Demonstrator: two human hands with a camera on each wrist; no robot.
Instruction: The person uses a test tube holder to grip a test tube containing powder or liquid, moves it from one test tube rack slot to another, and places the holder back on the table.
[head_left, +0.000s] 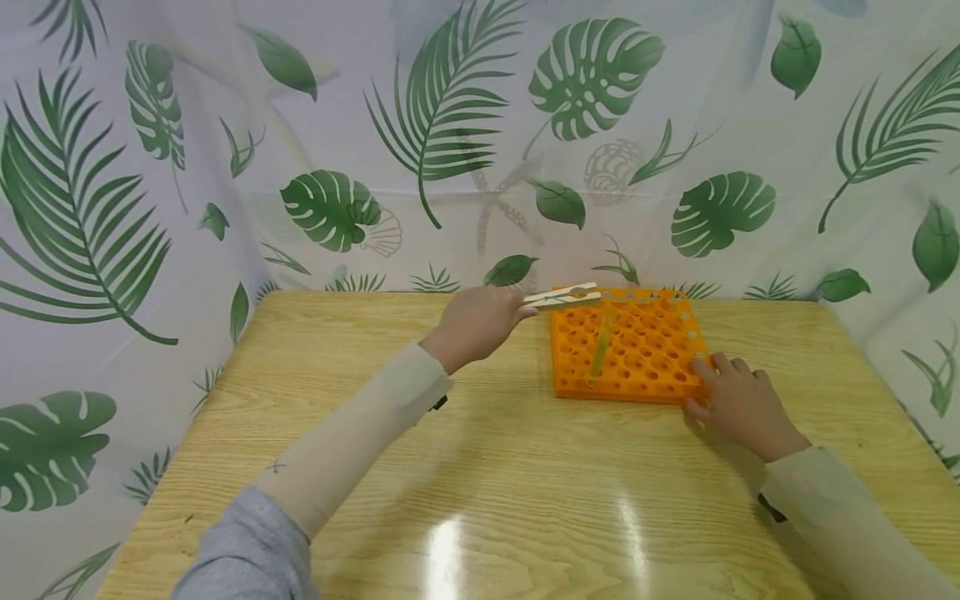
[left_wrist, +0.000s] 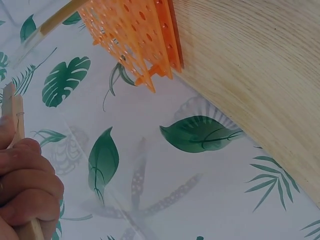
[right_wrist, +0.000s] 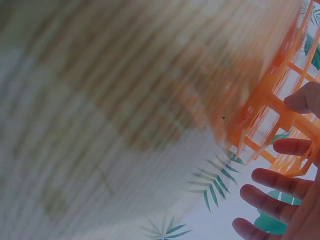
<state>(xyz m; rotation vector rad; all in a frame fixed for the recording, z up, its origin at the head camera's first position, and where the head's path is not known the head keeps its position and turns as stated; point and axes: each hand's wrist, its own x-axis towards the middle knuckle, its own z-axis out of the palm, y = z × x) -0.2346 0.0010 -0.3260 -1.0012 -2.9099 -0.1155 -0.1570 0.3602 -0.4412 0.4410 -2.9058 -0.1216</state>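
Note:
My left hand (head_left: 480, 323) grips a wooden test tube clamp (head_left: 562, 295) by its handle end. The clamp's two arms spread at the tip, above the back left of an orange test tube rack (head_left: 645, 385). A glass test tube (head_left: 602, 346) with yellow liquid rises from the rack's front left part. In the left wrist view, a gap separates the tube (left_wrist: 42, 32) from the clamp (left_wrist: 19, 112). At the rack's front right corner, my right hand (head_left: 750, 410) holds the edge between thumb and index finger. Its other fingers spread out beside the rack in the right wrist view.
The rack stands near the back edge of a wooden table (head_left: 480, 483). Behind the table hangs a white cloth (head_left: 465, 75) printed with green leaves. The right sleeve (right_wrist: 125, 125) covers much of the right wrist view.

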